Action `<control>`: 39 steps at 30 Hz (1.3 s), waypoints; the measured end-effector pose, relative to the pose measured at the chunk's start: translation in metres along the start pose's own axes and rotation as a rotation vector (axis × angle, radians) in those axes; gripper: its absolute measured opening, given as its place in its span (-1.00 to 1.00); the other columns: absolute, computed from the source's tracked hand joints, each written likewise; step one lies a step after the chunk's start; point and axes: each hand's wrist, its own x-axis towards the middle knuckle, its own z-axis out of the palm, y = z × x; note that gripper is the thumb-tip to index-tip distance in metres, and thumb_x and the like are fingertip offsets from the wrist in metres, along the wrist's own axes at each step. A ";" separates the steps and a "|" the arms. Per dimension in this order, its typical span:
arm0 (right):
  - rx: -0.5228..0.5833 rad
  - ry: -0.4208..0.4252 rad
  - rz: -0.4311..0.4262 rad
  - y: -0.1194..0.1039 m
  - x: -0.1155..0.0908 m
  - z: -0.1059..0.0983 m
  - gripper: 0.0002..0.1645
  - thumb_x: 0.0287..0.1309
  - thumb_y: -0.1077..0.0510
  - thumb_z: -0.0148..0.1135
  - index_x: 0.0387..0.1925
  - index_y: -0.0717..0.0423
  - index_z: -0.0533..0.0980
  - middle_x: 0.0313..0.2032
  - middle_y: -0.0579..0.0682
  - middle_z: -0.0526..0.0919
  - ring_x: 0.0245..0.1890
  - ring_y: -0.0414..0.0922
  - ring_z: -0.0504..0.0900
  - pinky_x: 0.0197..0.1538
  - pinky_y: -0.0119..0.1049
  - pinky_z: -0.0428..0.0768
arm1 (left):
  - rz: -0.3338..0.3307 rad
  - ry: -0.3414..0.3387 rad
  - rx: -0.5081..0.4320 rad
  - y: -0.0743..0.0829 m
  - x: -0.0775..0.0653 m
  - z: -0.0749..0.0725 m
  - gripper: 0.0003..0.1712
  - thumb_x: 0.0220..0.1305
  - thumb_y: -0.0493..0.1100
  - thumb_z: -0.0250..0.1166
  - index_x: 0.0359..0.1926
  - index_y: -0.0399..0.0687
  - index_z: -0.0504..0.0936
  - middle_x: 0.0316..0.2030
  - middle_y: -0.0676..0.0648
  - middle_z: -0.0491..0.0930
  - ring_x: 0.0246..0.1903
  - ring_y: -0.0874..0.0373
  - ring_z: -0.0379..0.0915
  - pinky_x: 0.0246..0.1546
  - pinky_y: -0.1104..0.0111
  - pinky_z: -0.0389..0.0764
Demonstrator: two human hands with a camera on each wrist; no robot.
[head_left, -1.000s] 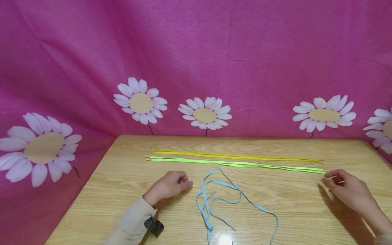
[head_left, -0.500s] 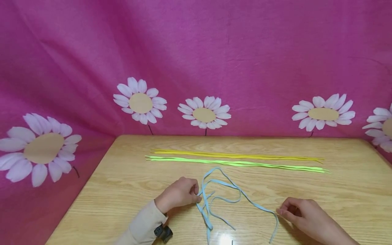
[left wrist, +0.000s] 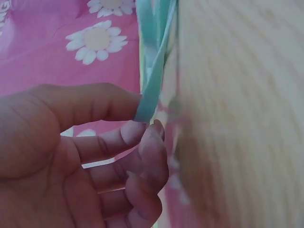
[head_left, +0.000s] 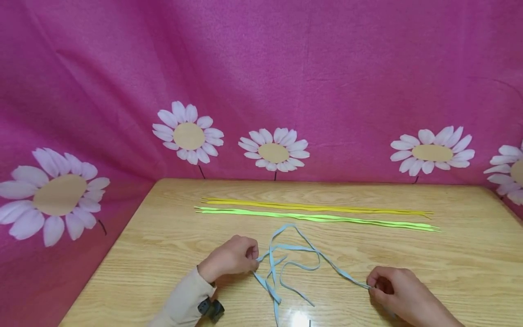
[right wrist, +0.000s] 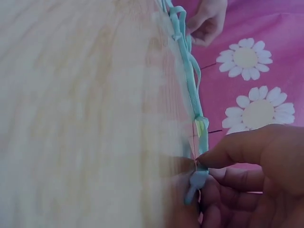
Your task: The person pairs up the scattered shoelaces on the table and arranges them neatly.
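A light blue shoelace point(head_left: 294, 247) lies in loose, crossing loops near the middle of the wooden table point(head_left: 449, 254). At the left of the loops my left hand point(head_left: 229, 256) pinches a bend of it between thumb and index finger; in the left wrist view the folded shoelace point(left wrist: 151, 90) runs up from that pinch. My right hand point(head_left: 402, 290) pinches the same shoelace near its right end. Seen from the right wrist, a short tail of the shoelace point(right wrist: 186, 61) hangs below the fingers. One loose end curls toward the table's front.
Behind the hands, a pair of yellow shoelaces point(head_left: 314, 208) and a pair of lime green shoelaces point(head_left: 318, 218) lie straight, side by side. A pink cloth point(head_left: 347, 81) with white daisies hangs beyond the table. A black device point(head_left: 211, 309) sits on the left wrist.
My right hand has left the lime green shoelaces' right end, come nearer and taken hold of the blue shoelace. My left hand moved right, pinched the blue shoelace and drew it slightly left.
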 end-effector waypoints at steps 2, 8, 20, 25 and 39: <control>0.013 0.013 -0.010 0.003 -0.001 -0.003 -0.90 0.13 0.27 0.30 -0.37 0.05 0.52 -0.54 -0.25 0.46 -0.54 -0.40 0.33 -0.50 -0.43 0.37 | -0.010 0.009 -0.016 -0.004 -0.004 -0.005 -0.82 0.16 -0.29 0.32 -0.49 -0.07 0.49 -0.62 0.08 0.35 -0.59 0.22 0.22 -0.52 0.41 0.26; -0.002 0.139 0.017 0.011 -0.007 -0.014 -0.89 0.20 0.31 0.26 -0.33 0.08 0.49 -0.50 -0.27 0.54 -0.53 -0.41 0.40 -0.49 -0.42 0.40 | -0.032 0.052 -0.087 -0.018 -0.017 -0.025 -0.85 0.24 -0.28 0.27 -0.44 -0.12 0.47 -0.58 0.06 0.36 -0.59 0.23 0.19 -0.53 0.41 0.27; 0.053 0.265 0.095 0.018 -0.015 -0.023 -0.91 0.22 0.27 0.26 -0.33 0.04 0.50 -0.52 -0.23 0.54 -0.55 -0.34 0.45 -0.56 -0.39 0.38 | -0.108 0.137 0.113 0.006 -0.030 -0.006 -0.72 0.16 -0.23 0.39 -0.44 -0.09 0.39 -0.57 0.03 0.32 -0.56 0.20 0.22 -0.55 0.39 0.25; 0.065 0.249 0.057 0.018 -0.014 -0.021 -0.88 0.17 0.27 0.31 -0.32 0.04 0.50 -0.53 -0.27 0.55 -0.56 -0.33 0.47 -0.54 -0.40 0.39 | -0.062 0.066 0.132 0.024 -0.036 0.014 -0.59 0.11 -0.08 0.45 -0.59 -0.02 0.35 -0.65 0.12 0.27 -0.64 0.29 0.16 -0.63 0.46 0.21; -0.020 0.212 0.071 0.030 -0.026 -0.025 -0.87 0.17 0.32 0.28 -0.30 0.06 0.52 -0.52 -0.32 0.54 -0.54 -0.38 0.35 -0.52 -0.42 0.31 | -0.141 -0.098 0.243 0.029 -0.046 0.025 -0.62 0.12 -0.31 0.29 -0.72 -0.02 0.35 -0.74 0.10 0.21 -0.72 0.27 0.09 -0.68 0.45 0.16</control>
